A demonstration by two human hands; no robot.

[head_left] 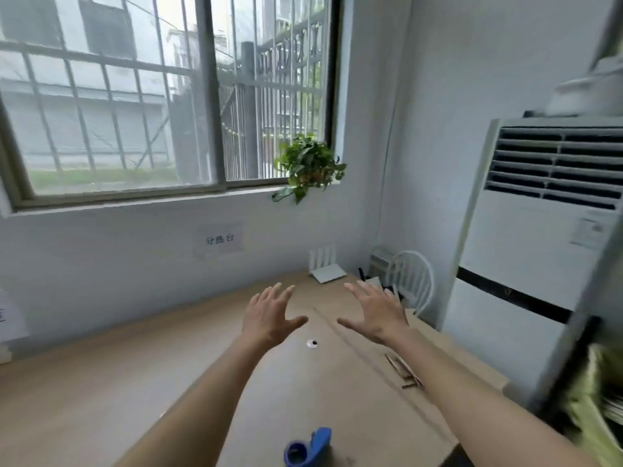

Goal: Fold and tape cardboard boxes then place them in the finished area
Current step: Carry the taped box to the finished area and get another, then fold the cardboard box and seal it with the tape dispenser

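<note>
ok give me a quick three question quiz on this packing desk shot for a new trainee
1. True or false: both hands are held open above the desk, gripping nothing.
2. Which item lies nearest the camera? A) white router B) blue tape dispenser C) potted plant
3. Fill in: the flat cardboard lies on the ____ side of the desk.

Key:
1. True. The left hand and right hand have spread fingers and hold nothing.
2. B. The blue tape dispenser sits at the near edge; the white router and potted plant are by the far wall.
3. Right. The flat cardboard lies on the wooden desk, under the right forearm.
</note>
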